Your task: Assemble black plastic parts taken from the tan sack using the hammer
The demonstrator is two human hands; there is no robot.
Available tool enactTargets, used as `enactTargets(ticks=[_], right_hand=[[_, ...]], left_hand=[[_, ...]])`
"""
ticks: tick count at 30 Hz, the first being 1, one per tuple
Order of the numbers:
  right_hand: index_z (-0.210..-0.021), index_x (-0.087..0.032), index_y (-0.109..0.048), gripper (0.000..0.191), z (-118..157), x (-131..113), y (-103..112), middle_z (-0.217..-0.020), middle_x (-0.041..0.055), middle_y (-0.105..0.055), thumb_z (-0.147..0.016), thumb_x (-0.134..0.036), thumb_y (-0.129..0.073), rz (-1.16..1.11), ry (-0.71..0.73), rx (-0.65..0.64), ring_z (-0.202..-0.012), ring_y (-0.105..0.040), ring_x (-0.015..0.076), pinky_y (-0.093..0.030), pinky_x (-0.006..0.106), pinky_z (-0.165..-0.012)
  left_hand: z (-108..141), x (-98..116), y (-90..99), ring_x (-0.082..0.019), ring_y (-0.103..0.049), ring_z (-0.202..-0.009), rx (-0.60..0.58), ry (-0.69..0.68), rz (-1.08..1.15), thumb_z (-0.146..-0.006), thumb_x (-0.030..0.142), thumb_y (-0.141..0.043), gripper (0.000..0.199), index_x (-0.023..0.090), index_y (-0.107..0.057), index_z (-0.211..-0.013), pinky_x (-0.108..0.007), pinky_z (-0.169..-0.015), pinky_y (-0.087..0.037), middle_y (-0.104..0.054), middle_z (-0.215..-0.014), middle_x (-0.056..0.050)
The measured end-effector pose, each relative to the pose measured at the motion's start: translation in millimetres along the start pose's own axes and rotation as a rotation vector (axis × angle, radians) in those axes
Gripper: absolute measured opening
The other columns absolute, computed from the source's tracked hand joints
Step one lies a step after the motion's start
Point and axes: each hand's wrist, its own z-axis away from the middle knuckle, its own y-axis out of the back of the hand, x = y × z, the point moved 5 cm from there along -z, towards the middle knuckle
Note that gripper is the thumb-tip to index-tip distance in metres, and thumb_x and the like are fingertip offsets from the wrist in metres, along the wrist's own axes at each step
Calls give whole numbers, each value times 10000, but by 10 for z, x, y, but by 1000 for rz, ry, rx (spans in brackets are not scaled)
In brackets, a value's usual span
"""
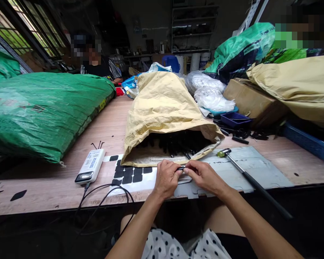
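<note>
I see a big green sack [43, 111] at the left side of the table [112, 120]. Near it there is a white power bank [91, 163], with a black cable [86, 187] plugged in. On the right, clear plastic bags [214, 99] lie beside a brown cardboard box [248, 99].

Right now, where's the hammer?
In the head view, the hammer lies right of the right hand, its head on the grey sheet, its handle jutting off the table.
</note>
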Motion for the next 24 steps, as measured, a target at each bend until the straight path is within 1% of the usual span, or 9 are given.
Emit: enactTargets(ticks=[3, 6, 10, 13, 15, 17, 18, 20, 24], right_hand=[[-921, -226, -654, 245, -2, 165, 151, -736, -10, -632, -934, -446, -548, 37, -50, 153, -652, -534, 140, -400, 262, -655], [-918, -226, -668, 224, 17, 347, 231, -771, 10, -653, -930, -400, -527, 181, -96, 303, -697, -571, 158, -408, 277, -691], [-966, -242, -673, 198, 49, 481, 187, -756, -4, -648, -915, -363, -525, 277, -123, 330, -676, -571, 155, -388, 272, -665], [-966, -245, -672, 186, 52, 489, 164, -715, -18, -627, -904, -352, -533, 288, -119, 315, -666, -568, 150, -382, 264, -665], [-970, -244, -671, 188, 46, 480, 165, -698, -22, -616, -904, -345, -527, 283, -110, 308, -662, -566, 149, -378, 262, -667], [-968, -243, -668, 188, 39, 475, 169, -698, -21, -614, -906, -343, -521, 287, -107, 308, -665, -566, 151, -373, 263, -667], [-962, -243, -666, 185, 37, 476, 170, -699, -21, -614, -905, -344, -520, 294, -109, 311, -669, -566, 152, -369, 264, -666], [-954, -245, -663, 180, 34, 478, 168, -701, -21, -613, -903, -345, -522, 308, -113, 315, -681, -570, 155, -366, 265, -669], [-955, -245, -659, 165, 42, 468, 162, -720, -20, -618, -894, -326, -529, 314, -107, 326, -703, -578, 156, -370, 266, -681]], left_hand=[[3, 3, 20, -230, -525, -984, 20, 25, 27, -928, 257, -583, 124, 227, -694, -974, -400, -901, -365, -699, -946, -19], [-7, -16, 26, -237, -529, -981, 30, 32, 51, -907, 258, -612, 93, 222, -683, -954, -402, -903, -371, -695, -947, -21], [-8, 12, 72, -244, -529, -973, 75, 20, 94, -879, 255, -647, 89, 214, -674, -953, -400, -902, -385, -682, -948, -34], [115, 201, 167, -240, -541, -954, 95, -38, 157, -867, 254, -654, 120, 203, -664, -976, -386, -886, -405, -669, -945, -51], [298, 401, 178, -234, -564, -930, -5, -124, 211, -889, 272, -619, 147, 202, -659, -1012, -369, -858, -423, -667, -950, -65], [550, 561, 88, -226, -596, -890, -188, -188, 242, -895, 297, -598, 174, 211, -666, -1030, -352, -824, -441, -679, -939, -71], [686, 586, 0, -224, -613, -870, -285, -179, 233, -882, 306, -608, 177, 220, -675, -1021, -347, -816, -449, -690, -924, -66], [933, 486, -247, -226, -648, -857, -455, -60, 161, -836, 312, -650, 180, 249, -696, -998, -345, -829, -469, -719, -906, -42], [1249, -54, -796, -301, -691, -1028, -654, 334, -38, -835, 343, -613, 300, 267, -707, -1110, -404, -897, -518, -753, -1069, -66]])
